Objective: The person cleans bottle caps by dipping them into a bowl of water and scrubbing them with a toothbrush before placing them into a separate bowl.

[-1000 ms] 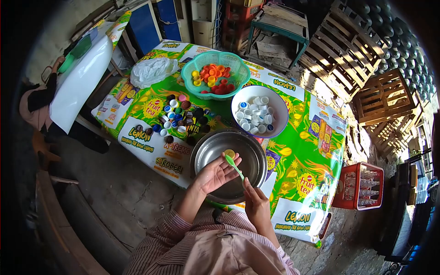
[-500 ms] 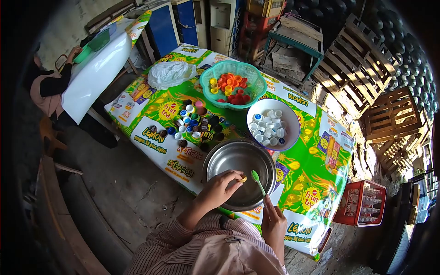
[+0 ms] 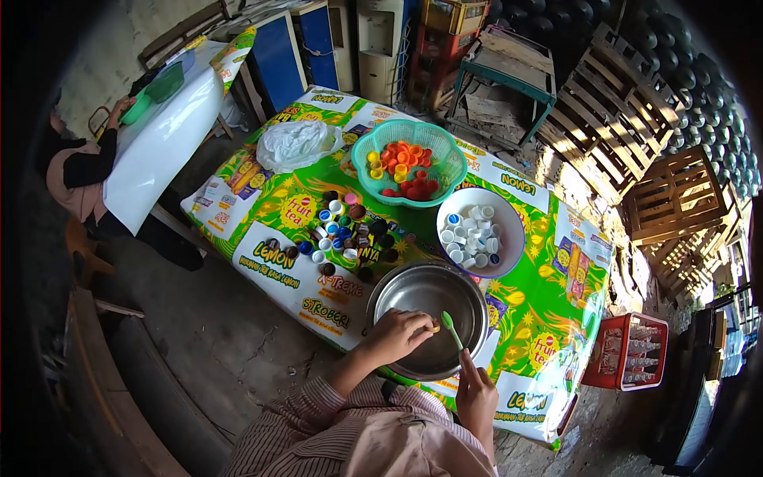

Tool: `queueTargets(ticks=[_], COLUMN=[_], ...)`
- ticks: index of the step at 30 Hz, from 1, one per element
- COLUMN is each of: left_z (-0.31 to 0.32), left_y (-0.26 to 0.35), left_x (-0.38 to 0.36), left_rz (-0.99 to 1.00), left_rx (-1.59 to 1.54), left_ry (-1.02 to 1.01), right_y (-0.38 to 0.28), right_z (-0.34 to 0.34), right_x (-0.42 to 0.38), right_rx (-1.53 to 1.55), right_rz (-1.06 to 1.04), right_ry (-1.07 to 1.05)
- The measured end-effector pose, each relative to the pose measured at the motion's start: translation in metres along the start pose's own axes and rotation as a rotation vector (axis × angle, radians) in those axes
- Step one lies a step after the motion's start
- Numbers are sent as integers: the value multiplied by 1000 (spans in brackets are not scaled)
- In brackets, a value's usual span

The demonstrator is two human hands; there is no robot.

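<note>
My left hand (image 3: 400,334) pinches a small yellow cap (image 3: 435,327) over the steel basin (image 3: 480,330). A green toothbrush (image 3: 453,331) is held upright in my right hand (image 3: 476,391), its head close beside the cap. Loose caps (image 3: 342,230) in blue, white, black and brown lie behind the basin on the left. The turquoise basket (image 3: 366,179) holds orange, red and yellow caps. White caps, some with blue tops, fill the white bowl (image 3: 513,262) at its right.
A clear plastic bag (image 3: 296,146) lies at the table's far left. Another person (image 3: 83,171) sits at a white table (image 3: 163,135) with green bowls. A red crate (image 3: 628,351) stands right of the patterned table (image 3: 556,302); wooden pallets (image 3: 616,111) stand behind.
The camera view has shifted slightly, so the table items appear a little lower and further right. Both hands keep their holds, with the cap and the brush head slightly closer together.
</note>
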State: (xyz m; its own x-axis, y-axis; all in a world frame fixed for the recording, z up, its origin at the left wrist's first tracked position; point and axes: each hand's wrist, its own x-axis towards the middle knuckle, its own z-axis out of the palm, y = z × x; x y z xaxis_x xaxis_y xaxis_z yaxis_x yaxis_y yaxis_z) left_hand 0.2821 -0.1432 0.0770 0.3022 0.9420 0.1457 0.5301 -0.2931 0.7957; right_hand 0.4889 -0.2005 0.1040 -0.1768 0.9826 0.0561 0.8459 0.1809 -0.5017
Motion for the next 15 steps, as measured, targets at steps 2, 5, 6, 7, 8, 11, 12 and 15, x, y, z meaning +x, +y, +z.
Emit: queueTargets(ticks=[2,5,6,7,8,11,12,15], left_z=[7,1,-3,-6,-10,-6,-6,-8], left_y=[1,-5,-6,-6,-3,-19,-24,-35], left_x=[1,2,6,10,12,13,12,19], left_rz=[34,85,117,125,133,132,148,188], left_rx=[-186,3,231,229,71,-123,7,-79], left_ry=[52,-43,-112,-113,-55,14,-49,-38], right_y=[-6,-14,-18,-21,-24,-19,-20,-27], right_z=[3,9,6,5,4,15,16,19], right_x=[-5,-1,-2,-1,-3,-7,-7,-4], right_rx=[87,-70,-26,-29,51,75,22,72], right_rz=[12,117,124,127,144,130,134,143], right_ry=[85,-83,-83,-75,6,114,45,79])
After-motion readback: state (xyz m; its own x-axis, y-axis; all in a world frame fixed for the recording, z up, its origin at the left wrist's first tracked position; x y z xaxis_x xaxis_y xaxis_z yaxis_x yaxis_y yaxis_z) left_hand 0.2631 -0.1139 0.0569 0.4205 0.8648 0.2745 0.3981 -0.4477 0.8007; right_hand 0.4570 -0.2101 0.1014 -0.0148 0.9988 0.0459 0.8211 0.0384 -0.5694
